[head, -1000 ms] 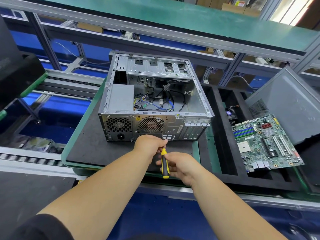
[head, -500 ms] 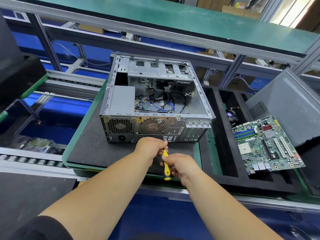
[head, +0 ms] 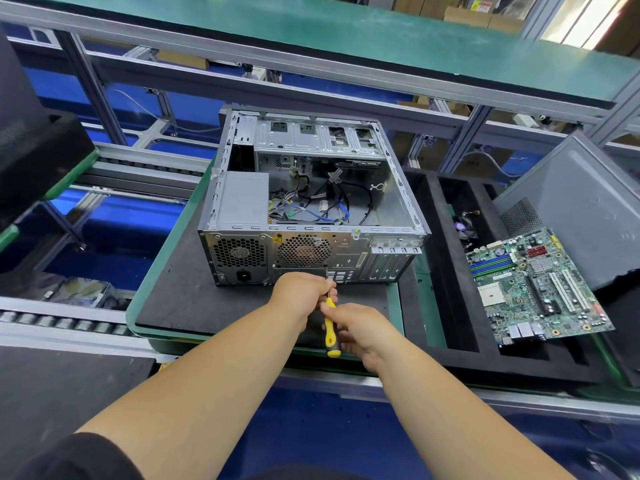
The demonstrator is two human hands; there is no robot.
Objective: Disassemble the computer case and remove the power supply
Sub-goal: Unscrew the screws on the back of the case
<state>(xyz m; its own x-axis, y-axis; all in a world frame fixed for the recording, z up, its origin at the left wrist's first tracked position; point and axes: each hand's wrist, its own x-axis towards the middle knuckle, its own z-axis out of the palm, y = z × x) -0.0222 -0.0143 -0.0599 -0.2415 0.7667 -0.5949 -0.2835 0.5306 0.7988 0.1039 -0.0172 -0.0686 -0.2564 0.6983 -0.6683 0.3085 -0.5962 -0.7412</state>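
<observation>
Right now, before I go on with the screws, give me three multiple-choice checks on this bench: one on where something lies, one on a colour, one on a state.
1. Where is the motherboard?
A. inside the case
B. right of the case, on the black foam tray
C. under the left hand

2. What colour is the screwdriver handle?
A. yellow and black
B. red
C. blue

3. What state is the case in?
A. side panel on
B. open on top, power supply inside
C. open, power supply gone

Answers:
1. B: the board rests on the tray, apart from the case.
2. A: yellow with black shows between the left hand and right hand.
3. B: cables show through the open top, and the power supply sits in the near-left corner.
</observation>
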